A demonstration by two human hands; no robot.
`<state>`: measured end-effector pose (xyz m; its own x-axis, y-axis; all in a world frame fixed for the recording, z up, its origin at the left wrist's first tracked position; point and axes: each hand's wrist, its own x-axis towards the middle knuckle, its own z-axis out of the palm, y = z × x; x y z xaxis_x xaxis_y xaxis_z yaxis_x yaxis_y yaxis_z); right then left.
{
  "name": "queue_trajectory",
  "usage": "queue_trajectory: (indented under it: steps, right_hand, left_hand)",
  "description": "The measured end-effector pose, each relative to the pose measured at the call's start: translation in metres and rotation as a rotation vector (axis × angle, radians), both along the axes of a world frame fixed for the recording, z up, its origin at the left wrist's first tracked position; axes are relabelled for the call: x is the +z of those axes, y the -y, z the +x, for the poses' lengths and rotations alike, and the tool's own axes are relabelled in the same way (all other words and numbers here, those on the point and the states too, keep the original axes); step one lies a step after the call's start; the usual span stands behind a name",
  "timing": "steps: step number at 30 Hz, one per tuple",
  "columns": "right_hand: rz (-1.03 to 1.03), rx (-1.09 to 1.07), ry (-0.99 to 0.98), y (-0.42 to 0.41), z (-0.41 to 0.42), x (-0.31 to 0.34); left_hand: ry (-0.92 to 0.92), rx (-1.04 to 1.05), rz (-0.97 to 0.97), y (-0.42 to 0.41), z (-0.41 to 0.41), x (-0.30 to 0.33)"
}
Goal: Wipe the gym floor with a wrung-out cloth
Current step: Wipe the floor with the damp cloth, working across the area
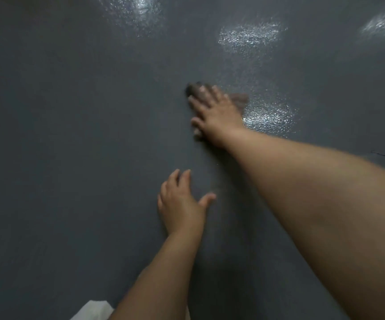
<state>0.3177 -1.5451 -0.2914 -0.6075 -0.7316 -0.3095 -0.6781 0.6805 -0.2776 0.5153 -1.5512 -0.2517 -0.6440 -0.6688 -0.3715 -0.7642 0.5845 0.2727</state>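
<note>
Dark grey floor [71,135], glossy wet patches ahead. Right hand [217,112] reaches forward, fingers spread flat, pressing a blurred dark cloth [239,98] to the floor; cloth mostly hidden beneath the palm. Left hand [180,204] rests nearer, fingers released, flat on the floor, holding nothing.

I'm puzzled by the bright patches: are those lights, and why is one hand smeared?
Head view: the patches are glare on the wet-looking dark floor; the right hand and the cloth under it are motion-blurred; the left hand shows sharper; wide-angle lens enlarges the near forearm.
</note>
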Motion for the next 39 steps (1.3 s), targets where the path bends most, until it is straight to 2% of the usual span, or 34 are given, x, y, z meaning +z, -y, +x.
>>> queue_trajectory:
  steps: [4, 9, 13, 20, 22, 24, 29, 35, 39]
  right_hand:
    - [0.054, -0.307, 0.007, -0.018, -0.048, 0.004]
    - [0.030, -0.400, -0.038, 0.012, -0.043, -0.003]
    - [0.002, -0.256, -0.001, 0.050, -0.040, 0.000]
    - [-0.081, 0.118, 0.116, 0.116, 0.001, 0.005]
    - [-0.085, 0.226, 0.091, 0.123, 0.015, 0.002]
    - [-0.106, 0.240, 0.056, 0.118, 0.019, -0.003]
    - [-0.137, 0.107, 0.043, 0.071, -0.002, -0.003]
    - [-0.158, -0.279, -0.025, -0.039, -0.048, -0.007]
    - [-0.125, -0.460, -0.061, -0.068, -0.024, -0.009]
  left_hand:
    - [-0.010, 0.119, 0.040, 0.044, -0.014, 0.004]
    - [0.184, 0.016, 0.093, 0.045, -0.017, -0.003]
    - [0.184, 0.021, 0.070, 0.042, -0.015, -0.009]
    - [0.195, 0.018, 0.066, 0.045, -0.018, -0.011]
    - [0.183, 0.015, 0.060, 0.046, -0.018, -0.011]
    - [0.186, 0.017, 0.059, 0.047, -0.019, -0.011]
    - [0.220, 0.052, 0.073, 0.046, -0.023, -0.007]
    - [0.237, 0.098, 0.113, 0.044, -0.030, -0.004]
    - [0.248, 0.079, 0.085, 0.043, -0.029, -0.002]
